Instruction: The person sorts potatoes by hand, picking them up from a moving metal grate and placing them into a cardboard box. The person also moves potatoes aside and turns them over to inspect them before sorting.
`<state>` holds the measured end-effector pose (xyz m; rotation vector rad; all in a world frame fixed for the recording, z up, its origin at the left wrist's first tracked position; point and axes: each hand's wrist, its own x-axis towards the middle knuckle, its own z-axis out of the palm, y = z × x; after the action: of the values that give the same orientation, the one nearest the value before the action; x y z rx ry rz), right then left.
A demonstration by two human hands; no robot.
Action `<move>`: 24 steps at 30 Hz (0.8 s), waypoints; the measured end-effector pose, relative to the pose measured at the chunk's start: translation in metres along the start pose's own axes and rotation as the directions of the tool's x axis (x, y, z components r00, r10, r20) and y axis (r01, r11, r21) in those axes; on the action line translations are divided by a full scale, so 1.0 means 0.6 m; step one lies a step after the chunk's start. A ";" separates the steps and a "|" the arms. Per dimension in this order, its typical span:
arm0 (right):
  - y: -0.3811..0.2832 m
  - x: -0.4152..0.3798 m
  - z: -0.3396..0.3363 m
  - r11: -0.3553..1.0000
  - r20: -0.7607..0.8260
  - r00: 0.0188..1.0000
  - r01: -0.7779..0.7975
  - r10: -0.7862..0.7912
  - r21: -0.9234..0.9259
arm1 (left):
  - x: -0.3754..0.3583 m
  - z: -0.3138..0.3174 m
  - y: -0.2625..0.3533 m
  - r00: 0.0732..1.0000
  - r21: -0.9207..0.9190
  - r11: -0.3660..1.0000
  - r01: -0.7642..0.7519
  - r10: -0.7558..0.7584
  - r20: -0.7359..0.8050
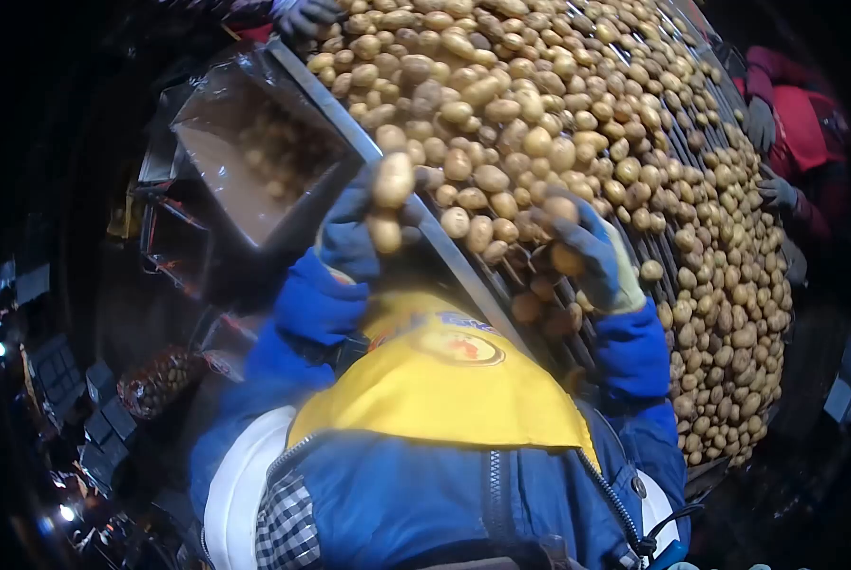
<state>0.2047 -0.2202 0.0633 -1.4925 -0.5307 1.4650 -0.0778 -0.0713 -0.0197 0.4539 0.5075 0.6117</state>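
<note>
The left hand (363, 223) pinched two potatoes (390, 201) loosely over the chute (254, 157); one could slip. The right hand (592, 252) gripped another potato (566, 258) on the conveyor (463, 275)

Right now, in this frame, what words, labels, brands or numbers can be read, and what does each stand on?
None can be read with certainty.
Yellow apron: a line of blue lettering above a round red and yellow emblem, too blurred to read.
Left hand, right hand, the potatoes and the metal chute: no print visible.
Dark surroundings: no legible sign.
</note>
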 end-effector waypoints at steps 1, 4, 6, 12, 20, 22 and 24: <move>-0.003 0.034 0.038 0.993 0.087 0.991 0.105 -0.100 -0.053 | -0.002 -0.052 0.023 0.997 0.023 0.999 -0.029 0.031 -0.067; -0.007 0.139 0.142 0.983 0.335 0.936 0.151 -0.109 -0.102 | -0.006 -0.094 0.108 0.926 0.038 0.991 -0.127 0.132 -0.353; -0.025 0.200 0.240 0.936 0.413 0.881 0.317 -0.231 -0.154 | -0.001 -0.051 0.162 0.746 0.046 0.962 -0.268 0.237 -0.623; -0.057 0.295 0.397 0.881 0.196 0.859 0.467 -0.473 0.079 | -0.019 -0.238 0.211 0.462 0.817 0.458 -0.351 0.843 -0.275; -0.020 0.161 0.198 0.646 0.075 0.901 0.362 -0.427 -0.672 | 0.070 -0.167 0.140 0.861 0.385 0.839 -0.384 0.476 -0.179; 0.002 0.115 0.137 0.685 -0.051 0.931 0.228 -0.362 -0.692 | 0.081 -0.046 0.094 0.862 0.745 0.559 -0.363 0.506 0.040; 0.020 0.076 0.080 0.743 -0.225 0.892 0.162 -0.392 -0.650 | 0.087 0.019 0.071 0.914 0.886 0.339 -0.318 0.358 0.191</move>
<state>0.1650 -0.1726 0.0369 -2.0216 -1.0354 0.7701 -0.0527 -0.0098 -0.0041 1.6698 0.7817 0.7085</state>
